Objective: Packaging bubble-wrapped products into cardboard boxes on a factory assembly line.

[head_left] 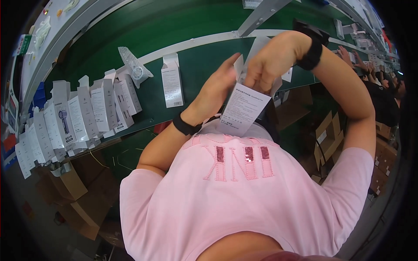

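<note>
In front of my chest a white cardboard box (246, 108) with printed text stands tilted, its top flaps raised. My left hand (217, 92) is closed round its left side, the fingertips near the rim. From above, my right hand (271, 61) reaches into the box's open top with bent fingers pressed together. The fingertips are hidden inside the box, so what they hold, if anything, does not show. Left of my hands, a similar white box (173, 82) stands upright on the green bench with its top flap up.
A row of white boxes (78, 114) with raised flaps lines the bench at the left. A bubble-wrapped item (136, 68) lies behind them. Brown cartons (82, 209) sit below the bench, others (329, 137) at the right. A metal post (261, 17) rises beyond; other people's hands (350, 58) show far right.
</note>
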The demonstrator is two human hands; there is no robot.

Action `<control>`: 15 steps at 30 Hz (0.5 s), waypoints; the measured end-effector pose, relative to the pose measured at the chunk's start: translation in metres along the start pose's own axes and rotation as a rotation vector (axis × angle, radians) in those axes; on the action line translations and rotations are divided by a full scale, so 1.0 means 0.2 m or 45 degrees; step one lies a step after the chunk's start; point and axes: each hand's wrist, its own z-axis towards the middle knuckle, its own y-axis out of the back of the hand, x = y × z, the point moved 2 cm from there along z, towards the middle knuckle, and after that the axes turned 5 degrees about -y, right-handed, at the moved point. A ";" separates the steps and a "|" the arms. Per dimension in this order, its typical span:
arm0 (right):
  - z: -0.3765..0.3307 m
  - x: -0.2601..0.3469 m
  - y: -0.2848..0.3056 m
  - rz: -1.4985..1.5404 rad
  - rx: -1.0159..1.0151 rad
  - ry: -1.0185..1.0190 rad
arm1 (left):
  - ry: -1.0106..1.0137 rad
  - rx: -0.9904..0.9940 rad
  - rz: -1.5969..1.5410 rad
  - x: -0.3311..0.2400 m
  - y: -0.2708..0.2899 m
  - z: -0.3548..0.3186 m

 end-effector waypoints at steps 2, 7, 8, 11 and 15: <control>-0.08 0.05 -0.02 -0.390 -0.378 0.323 | -0.168 0.070 0.204 -0.03 0.09 -0.02; -0.16 -0.19 -0.26 0.448 -1.783 0.478 | -0.368 0.100 0.373 -0.08 0.11 -0.12; -0.06 -0.31 -0.25 0.747 -1.574 0.475 | -0.334 0.083 0.368 -0.08 0.10 -0.09; 0.23 -0.35 -0.29 1.043 -1.422 0.848 | -0.376 0.176 0.834 -0.06 0.06 -0.07; 0.27 -0.41 -0.31 0.738 -1.537 1.302 | -0.250 0.217 0.985 -0.09 0.09 -0.04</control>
